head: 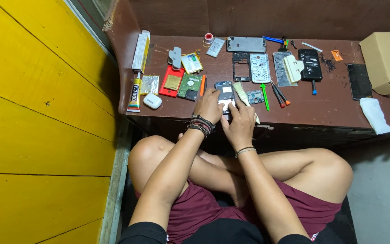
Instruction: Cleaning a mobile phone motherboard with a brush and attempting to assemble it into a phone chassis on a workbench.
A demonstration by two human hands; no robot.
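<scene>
The person sits cross-legged on the floor in maroon shorts, knees spread, both forearms reaching forward to a low brown wooden table (321, 110). The left hand (209, 106), with dark bracelets at the wrist, rests on the near edge of the table and steadies an opened phone (225, 92) from its left side, fingers curled against it. The right hand (240, 122) closes around a small pale brush (241, 94), whose bristles lie on the phone's exposed interior. The phone sits near the table's front edge, just left of centre.

Just beside it to the right lie a small circuit board (255, 96), a green pry tool (265, 96) and two screwdrivers (280, 95). To the left are a hard drive (189, 86), a red phone case (172, 81), a white earbud case (152, 101) and a glue tube (134, 95). Farther back lie a phone frame (241, 67), a metal phone back (245, 44), a black phone (310, 64) and a solder spool (209, 38). At the far right stands a cardboard box (387, 61), with a white cloth (375, 115) nearer.
</scene>
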